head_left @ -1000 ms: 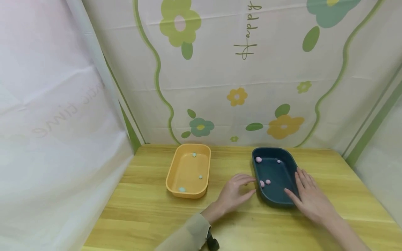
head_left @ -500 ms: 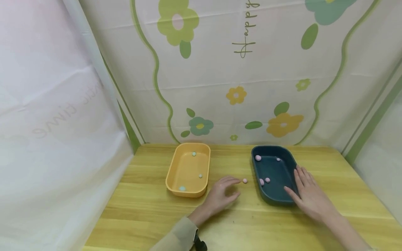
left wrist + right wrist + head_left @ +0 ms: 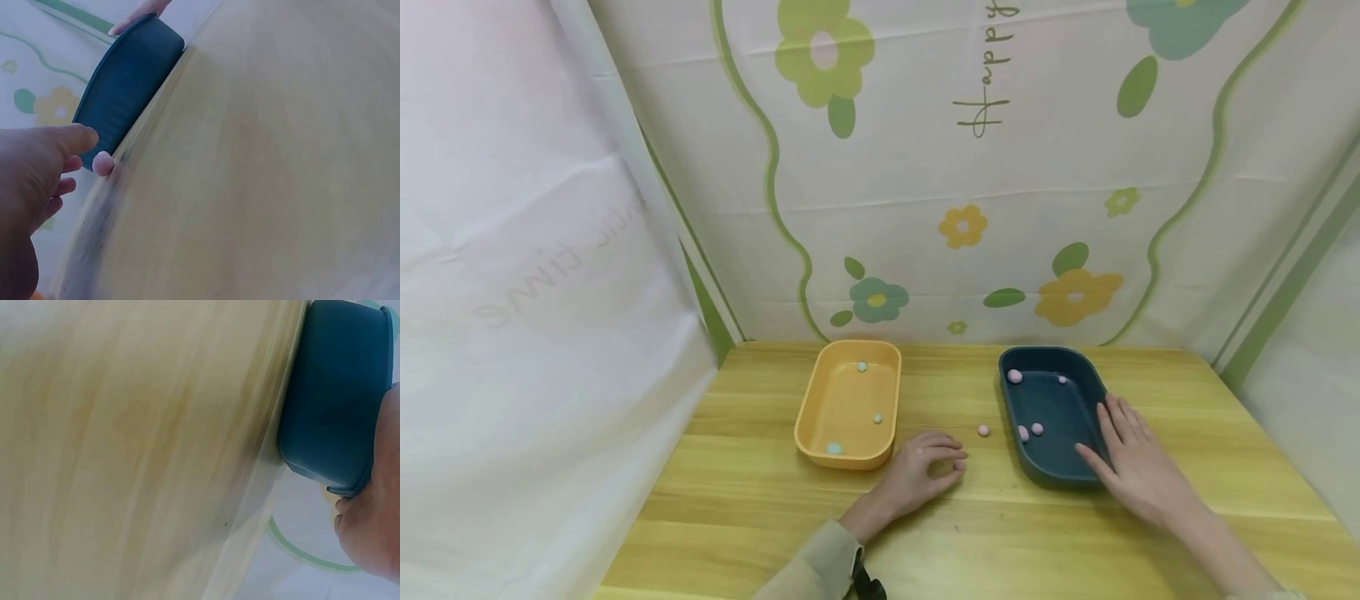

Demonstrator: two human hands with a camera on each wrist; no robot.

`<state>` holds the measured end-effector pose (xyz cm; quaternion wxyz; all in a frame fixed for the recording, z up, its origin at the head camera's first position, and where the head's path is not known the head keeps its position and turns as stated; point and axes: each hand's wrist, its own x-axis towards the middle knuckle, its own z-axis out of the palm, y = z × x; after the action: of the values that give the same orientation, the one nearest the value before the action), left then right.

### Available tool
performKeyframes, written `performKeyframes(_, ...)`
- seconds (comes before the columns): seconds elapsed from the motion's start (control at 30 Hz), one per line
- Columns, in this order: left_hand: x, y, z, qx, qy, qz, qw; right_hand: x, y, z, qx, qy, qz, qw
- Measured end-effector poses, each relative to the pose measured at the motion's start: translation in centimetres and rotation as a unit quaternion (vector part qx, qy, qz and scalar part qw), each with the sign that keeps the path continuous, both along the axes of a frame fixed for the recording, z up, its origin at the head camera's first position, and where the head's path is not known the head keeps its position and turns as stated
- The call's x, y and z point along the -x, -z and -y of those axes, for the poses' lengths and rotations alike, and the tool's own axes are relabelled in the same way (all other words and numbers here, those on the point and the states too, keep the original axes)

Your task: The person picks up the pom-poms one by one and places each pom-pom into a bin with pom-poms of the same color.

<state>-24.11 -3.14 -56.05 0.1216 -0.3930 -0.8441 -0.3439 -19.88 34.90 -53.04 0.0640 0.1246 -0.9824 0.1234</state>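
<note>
A small pink ball [image 3: 983,430] lies on the wooden table between two trays; the left wrist view also shows this ball [image 3: 103,164] close beyond the thumb. My left hand [image 3: 917,473] is low over the table, nearest to that ball, its fingers loosely bent and apart from it. A small pinkish spot shows between its fingertips; whether it is skin or another ball is unclear. My right hand [image 3: 1138,471] rests on the right rim of the dark blue tray [image 3: 1060,475], fingers straight and thumb spread. Several pink balls [image 3: 1037,429] lie inside this tray.
Left of my left hand stands a yellow tray [image 3: 805,446] with small pale green pieces [image 3: 834,448] in it. A white flowered cloth [image 3: 962,275] hangs behind the table [image 3: 715,500], and more white cloth closes off both sides.
My left hand has drawn back from the blue tray's left side, toward the lower left, uncovering the pink ball on the table. The right hand stays at the tray's rim.
</note>
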Motion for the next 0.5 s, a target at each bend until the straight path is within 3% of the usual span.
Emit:
performKeyframes(0.17, 0.32, 0.35, 0.04, 0.003, 0.013, -0.003, 0.9999, -0.03, -0.13, 0.03, 0.0, 0.003, -0.004, 1.0)
performKeyframes(0.5, 0.39, 0.62, -0.15, 0.022, 0.003, 0.018, 0.9996, 0.06, 0.09, -0.08, 0.002, 0.001, 0.003, 1.0)
